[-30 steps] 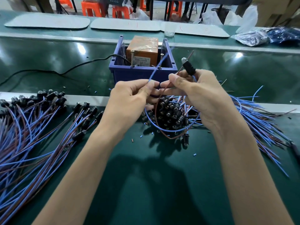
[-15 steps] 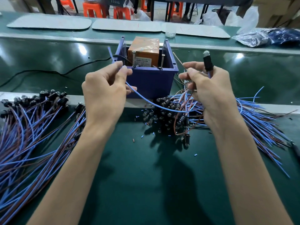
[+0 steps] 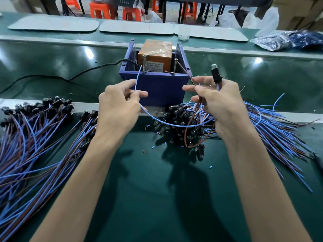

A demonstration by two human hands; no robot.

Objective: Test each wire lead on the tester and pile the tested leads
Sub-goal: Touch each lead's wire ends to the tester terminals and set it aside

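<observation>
The tester is an orange box (image 3: 154,55) inside a blue bin (image 3: 157,88), with two upright metal posts (image 3: 144,63) at its front. My left hand (image 3: 120,109) pinches a lead's blue wire (image 3: 138,79), whose tip reaches up to the left post. My right hand (image 3: 218,103) holds the same lead's black lamp socket (image 3: 216,74) upright and pinches its brown wire (image 3: 185,71), which slants up to the right post. A pile of leads (image 3: 35,137) lies at the left, and another heap (image 3: 183,123) sits under my hands.
A black cable (image 3: 70,77) runs left from the bin. Loose blue and brown wire ends (image 3: 279,130) fan out to the right. Small wire scraps dot the green mat (image 3: 157,180). Grey pads and plastic bags lie on the far bench.
My hands have spread apart and risen toward the bin. The blue wire tip has swung from left of the bin to the left post, and the brown wire now reaches the right post.
</observation>
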